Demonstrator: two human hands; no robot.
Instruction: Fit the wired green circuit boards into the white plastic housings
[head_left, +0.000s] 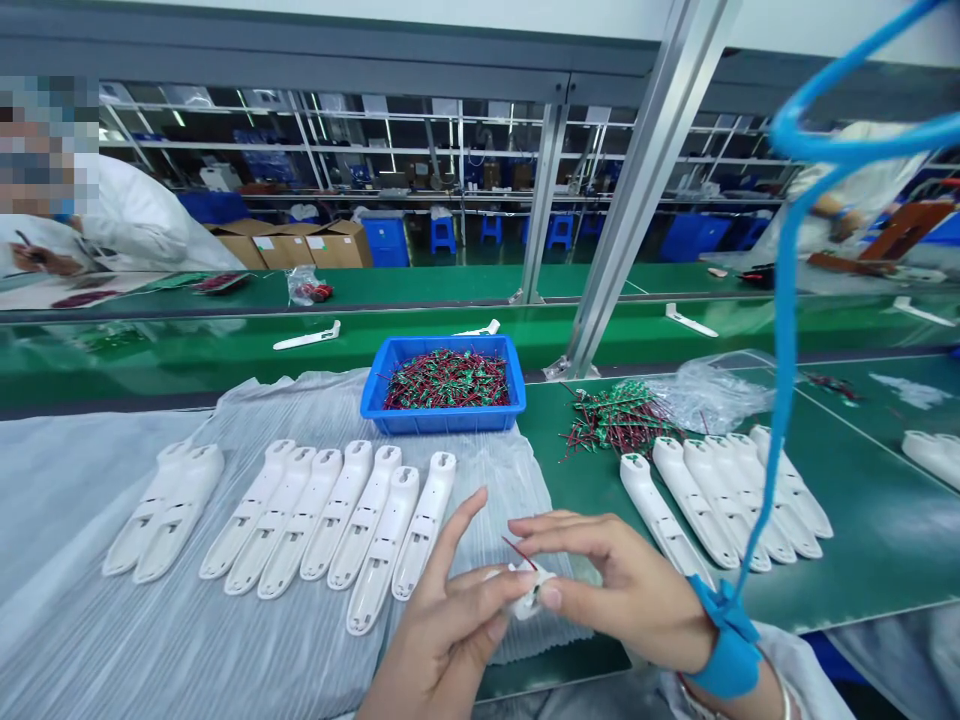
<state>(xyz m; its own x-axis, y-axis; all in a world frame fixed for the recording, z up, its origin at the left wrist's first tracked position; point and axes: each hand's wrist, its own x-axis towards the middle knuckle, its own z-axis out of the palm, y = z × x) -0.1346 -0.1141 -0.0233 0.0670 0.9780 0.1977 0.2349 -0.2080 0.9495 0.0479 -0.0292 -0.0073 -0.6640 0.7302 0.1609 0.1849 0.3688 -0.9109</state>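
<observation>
Low in the centre, a white plastic housing (527,603) is pinched between my two hands, seen end-on, so much of it is hidden. A thin dark red wire (517,551) sticks up out of it. My left hand (450,625) grips its left side with thumb and bent fingers, the index finger pointing up. On the other side, the thumb of my right hand (622,580) presses against the housing, while its fingers arch over the wire. A blue band (724,640) with a coiled blue cord circles my right wrist.
Several white housings (367,520) lie in rows on a white cloth (90,640); more housings (720,500) lie at right. A blue bin (442,423) holds wired green boards, beside a loose pile of them (619,418). Parts sit on the green conveyor (420,325). A co-worker's sleeve (142,215) shows at left.
</observation>
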